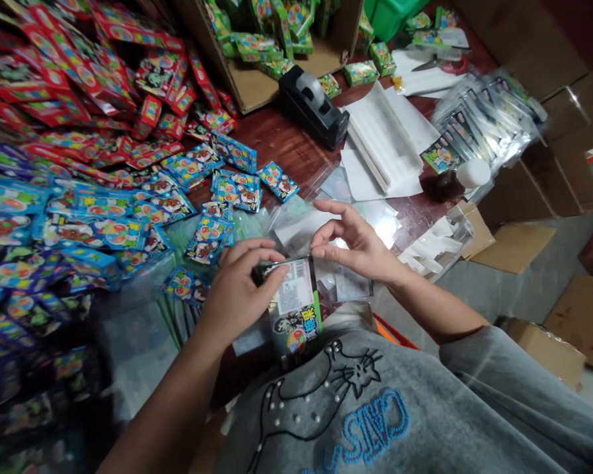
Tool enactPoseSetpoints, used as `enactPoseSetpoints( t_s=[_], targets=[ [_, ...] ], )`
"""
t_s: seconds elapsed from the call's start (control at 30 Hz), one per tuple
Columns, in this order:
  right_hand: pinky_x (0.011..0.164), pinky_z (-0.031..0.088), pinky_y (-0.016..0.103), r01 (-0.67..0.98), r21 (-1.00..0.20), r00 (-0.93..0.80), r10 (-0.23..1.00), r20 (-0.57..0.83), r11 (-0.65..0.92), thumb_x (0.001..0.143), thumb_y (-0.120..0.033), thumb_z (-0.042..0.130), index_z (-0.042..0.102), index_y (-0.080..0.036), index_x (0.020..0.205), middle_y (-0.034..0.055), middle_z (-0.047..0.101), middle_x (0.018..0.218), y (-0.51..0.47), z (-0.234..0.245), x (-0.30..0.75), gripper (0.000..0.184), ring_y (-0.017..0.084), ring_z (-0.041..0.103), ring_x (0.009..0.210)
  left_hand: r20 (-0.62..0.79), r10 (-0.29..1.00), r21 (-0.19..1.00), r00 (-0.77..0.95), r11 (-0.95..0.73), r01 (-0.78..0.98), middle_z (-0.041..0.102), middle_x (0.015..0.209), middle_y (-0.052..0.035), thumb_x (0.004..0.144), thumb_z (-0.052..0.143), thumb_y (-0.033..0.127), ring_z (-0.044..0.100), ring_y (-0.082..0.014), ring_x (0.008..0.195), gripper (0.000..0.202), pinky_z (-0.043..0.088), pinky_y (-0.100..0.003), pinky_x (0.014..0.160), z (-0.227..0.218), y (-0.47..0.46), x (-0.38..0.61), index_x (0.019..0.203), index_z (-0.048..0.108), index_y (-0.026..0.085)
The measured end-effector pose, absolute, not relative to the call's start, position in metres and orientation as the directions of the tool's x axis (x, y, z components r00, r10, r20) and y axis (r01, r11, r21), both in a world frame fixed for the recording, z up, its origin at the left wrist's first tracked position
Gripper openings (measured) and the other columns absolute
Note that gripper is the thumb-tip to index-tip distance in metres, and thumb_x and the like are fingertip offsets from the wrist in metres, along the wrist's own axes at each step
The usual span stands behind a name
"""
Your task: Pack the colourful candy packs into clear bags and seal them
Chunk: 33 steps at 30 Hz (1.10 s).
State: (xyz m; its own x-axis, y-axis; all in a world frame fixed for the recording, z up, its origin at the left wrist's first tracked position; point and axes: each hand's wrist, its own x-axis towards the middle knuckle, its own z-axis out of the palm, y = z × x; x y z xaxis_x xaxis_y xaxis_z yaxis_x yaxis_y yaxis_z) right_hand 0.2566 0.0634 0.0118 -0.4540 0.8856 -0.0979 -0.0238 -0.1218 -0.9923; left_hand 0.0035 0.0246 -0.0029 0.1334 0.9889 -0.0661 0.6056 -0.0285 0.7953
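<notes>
In front of my body is a dark candy packet [296, 322] with green edging, colourful print and a white barcode label. My left hand [247, 283] is closed on its upper left edge, thumb over the front and fingers behind. At the top right corner of the packet, my right hand [353, 247] has thumb and a fingertip pinched together; its index finger is raised. Small blue candy boxes [237, 189] lie just beyond my left hand. Under and behind both hands are clear plastic sleeves [294, 224].
Red boxes [93, 72] and blue ones are heaped at left. A cardboard carton [261, 92] of green boxes stands behind a black tape dispenser [311, 108]. Right of it lie white sheets [385, 141], stacked filled packets [489, 118], a white-capped bottle [457, 181] and scissors [439, 64].
</notes>
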Motion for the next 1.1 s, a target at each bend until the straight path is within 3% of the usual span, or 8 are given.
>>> enactPoseSetpoints(
  t_s=[0.13, 0.37, 0.53, 0.7, 0.77, 0.83, 0.97, 1.1],
  targets=[
    [0.102, 0.060, 0.040, -0.056, -0.992, -0.540, 0.839, -0.066, -0.114, 0.093, -0.039, 0.082, 0.040, -0.023, 0.160, 0.0009, 0.073, 0.101, 0.054, 0.014, 0.237, 0.082, 0.019, 0.074, 0.099, -0.286, 0.955, 0.900, 0.080, 0.239, 0.365, 0.085, 0.109, -0.0068, 0.093, 0.073, 0.052, 0.079, -0.0254, 0.104, 0.033, 0.061, -0.039, 0.097, 0.009, 0.001, -0.007, 0.111, 0.082, 0.025],
    [0.107, 0.057, 0.047, 0.101, -0.985, -0.568, 0.821, 0.056, 0.137, 0.099, -0.035, 0.076, 0.032, -0.025, 0.171, 0.0056, 0.074, 0.111, 0.042, 0.012, 0.213, 0.085, 0.024, 0.071, 0.104, -0.262, 0.965, 0.930, 0.011, 0.250, 0.268, 0.087, 0.113, -0.0062, 0.089, 0.079, 0.051, 0.081, -0.0245, 0.105, 0.029, 0.063, -0.038, 0.100, 0.020, -0.020, -0.007, 0.104, 0.082, 0.027],
    [0.116, 0.040, 0.053, 0.360, -0.780, -0.612, 0.760, 0.217, 0.512, 0.110, -0.037, 0.062, 0.041, -0.030, 0.172, 0.0045, 0.080, 0.112, 0.029, 0.015, 0.209, 0.066, 0.028, 0.063, 0.114, -0.289, 0.957, 0.948, -0.016, 0.289, 0.130, 0.085, 0.105, -0.0090, 0.081, 0.087, 0.050, 0.081, -0.0254, 0.101, 0.034, 0.065, -0.040, 0.095, 0.020, -0.029, -0.011, 0.097, 0.074, 0.023],
    [0.122, 0.031, 0.053, 0.387, -0.702, -0.728, 0.665, 0.164, 0.598, 0.114, -0.027, 0.050, 0.023, -0.032, 0.179, 0.0021, 0.082, 0.121, 0.027, 0.020, 0.201, 0.071, 0.027, 0.060, 0.117, -0.330, 0.944, 0.942, 0.022, 0.328, 0.067, 0.085, 0.104, -0.0073, 0.068, 0.095, 0.048, 0.081, -0.0251, 0.097, 0.043, 0.066, -0.041, 0.089, 0.021, -0.035, -0.014, 0.085, 0.063, 0.024],
    [0.124, 0.032, 0.054, 0.334, -0.741, -0.745, 0.645, 0.172, 0.583, 0.114, -0.034, 0.052, 0.022, -0.031, 0.179, 0.0040, 0.080, 0.128, 0.030, 0.022, 0.203, 0.072, 0.028, 0.061, 0.121, -0.326, 0.945, 0.942, -0.027, 0.328, 0.073, 0.084, 0.097, -0.0046, 0.065, 0.097, 0.045, 0.079, -0.0230, 0.090, 0.046, 0.065, -0.037, 0.082, 0.025, -0.037, -0.025, 0.082, 0.060, 0.024],
    [0.123, 0.039, 0.054, 0.289, -0.817, -0.666, 0.718, 0.202, 0.498, 0.111, -0.046, 0.058, 0.022, -0.031, 0.179, 0.0084, 0.074, 0.139, 0.033, 0.023, 0.210, 0.078, 0.030, 0.061, 0.125, -0.260, 0.945, 0.960, -0.200, 0.275, 0.051, 0.083, 0.096, -0.0011, 0.068, 0.098, 0.038, 0.078, -0.0192, 0.089, 0.044, 0.063, -0.033, 0.083, 0.029, -0.043, -0.043, 0.087, 0.061, 0.024],
    [0.110, 0.057, 0.052, 0.145, -0.971, -0.349, 0.928, 0.130, 0.190, 0.096, -0.065, 0.075, 0.019, -0.038, 0.175, 0.0120, 0.058, 0.149, 0.030, 0.010, 0.217, 0.101, 0.030, 0.063, 0.131, 0.018, 0.748, 0.994, -0.663, -0.084, -0.068, 0.078, 0.094, 0.0067, 0.061, 0.103, 0.027, 0.073, -0.0124, 0.088, 0.055, 0.061, -0.027, 0.086, 0.027, -0.062, -0.070, 0.104, 0.068, 0.028],
    [0.096, 0.067, 0.045, -0.094, -0.995, -0.296, 0.955, -0.007, -0.036, 0.082, -0.066, 0.090, 0.030, -0.041, 0.162, 0.0084, 0.056, 0.138, 0.018, -0.013, 0.191, 0.103, 0.026, 0.070, 0.119, 0.012, 0.659, 0.976, -0.752, -0.172, -0.135, 0.077, 0.130, 0.0057, 0.067, 0.097, 0.024, 0.071, -0.0189, 0.120, 0.069, 0.065, -0.037, 0.097, 0.009, -0.089, -0.049, 0.127, 0.071, 0.045]
  ],
)
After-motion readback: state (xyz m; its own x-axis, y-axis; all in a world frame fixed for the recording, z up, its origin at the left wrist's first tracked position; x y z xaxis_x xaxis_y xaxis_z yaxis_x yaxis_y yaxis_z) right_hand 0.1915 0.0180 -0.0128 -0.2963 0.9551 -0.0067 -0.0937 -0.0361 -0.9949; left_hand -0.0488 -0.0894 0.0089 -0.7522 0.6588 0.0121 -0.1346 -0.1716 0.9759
